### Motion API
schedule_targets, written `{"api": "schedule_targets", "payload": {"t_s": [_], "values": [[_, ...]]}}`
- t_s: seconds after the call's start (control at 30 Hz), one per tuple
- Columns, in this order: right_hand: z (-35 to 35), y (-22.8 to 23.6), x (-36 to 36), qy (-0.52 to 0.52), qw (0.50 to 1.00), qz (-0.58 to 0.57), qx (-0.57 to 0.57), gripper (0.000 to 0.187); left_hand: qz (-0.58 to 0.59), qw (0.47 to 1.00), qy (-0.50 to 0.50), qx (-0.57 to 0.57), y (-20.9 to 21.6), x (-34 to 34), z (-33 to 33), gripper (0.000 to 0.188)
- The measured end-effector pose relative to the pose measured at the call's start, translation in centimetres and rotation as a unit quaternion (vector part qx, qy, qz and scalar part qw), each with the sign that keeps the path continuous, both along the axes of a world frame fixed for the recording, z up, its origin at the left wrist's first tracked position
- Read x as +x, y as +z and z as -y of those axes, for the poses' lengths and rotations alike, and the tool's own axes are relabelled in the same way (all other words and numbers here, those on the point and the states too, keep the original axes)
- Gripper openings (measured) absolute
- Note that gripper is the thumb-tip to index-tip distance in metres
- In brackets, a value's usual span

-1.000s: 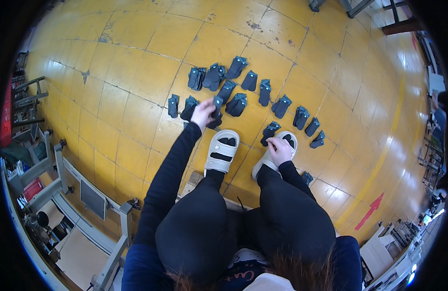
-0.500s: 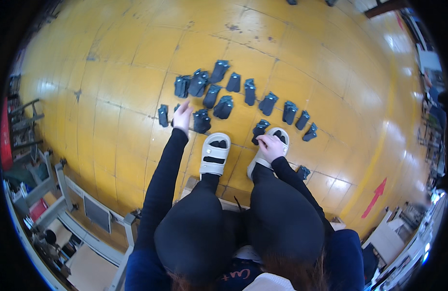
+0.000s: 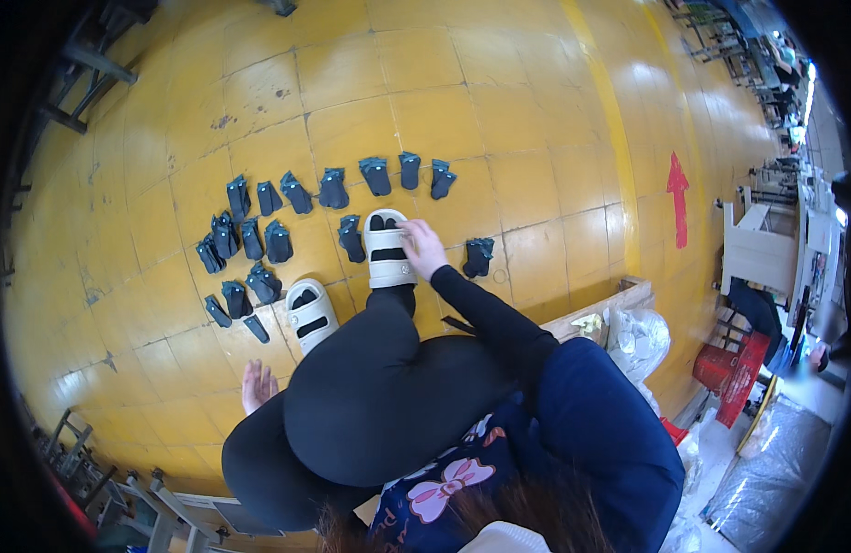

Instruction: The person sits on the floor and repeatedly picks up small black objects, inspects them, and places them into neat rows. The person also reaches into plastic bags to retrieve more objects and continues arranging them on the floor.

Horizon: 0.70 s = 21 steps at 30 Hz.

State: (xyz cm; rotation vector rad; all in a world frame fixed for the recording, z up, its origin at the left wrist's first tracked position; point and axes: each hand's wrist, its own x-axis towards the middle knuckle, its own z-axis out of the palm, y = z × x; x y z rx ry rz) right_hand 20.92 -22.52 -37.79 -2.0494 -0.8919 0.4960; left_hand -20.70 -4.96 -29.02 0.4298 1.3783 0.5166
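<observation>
Bundles of flat dark pieces with teal ends (image 3: pixel 278 241) lie in loose rows on the yellow tiled floor (image 3: pixel 499 101), mostly toward its left edge; one dark bundle (image 3: pixel 479 257) sits apart, nearest the floor's right edge. Left hand (image 3: pixel 258 385): nothing visible in it, fingers slightly apart, beside the left knee, below a narrow dark piece (image 3: pixel 256 329). Right hand (image 3: pixel 425 249): fingers loosely bent by the right sandal (image 3: pixel 388 267), between the outlier and another bundle (image 3: pixel 351 239); can't tell if fingertips touch the strap or pinch anything. Red arrow (image 3: pixel 677 201) marks floor near its right edge.
</observation>
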Motion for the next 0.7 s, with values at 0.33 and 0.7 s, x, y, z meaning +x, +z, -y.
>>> {"api": "schedule_targets", "payload": {"t_s": [0.33,0.7], "values": [[22.5,-0.5,3.4,-0.293,0.946,-0.019,-0.136,0.024,-0.036,0.979,0.004,0.202,16.9,4.9,-5.6,0.052],[34.9,8.9,1.3,0.051,0.917,-0.138,-0.37,0.021,0.086,0.809,-0.549,0.191,20.7,5.5,-8.6,0.056]]}}
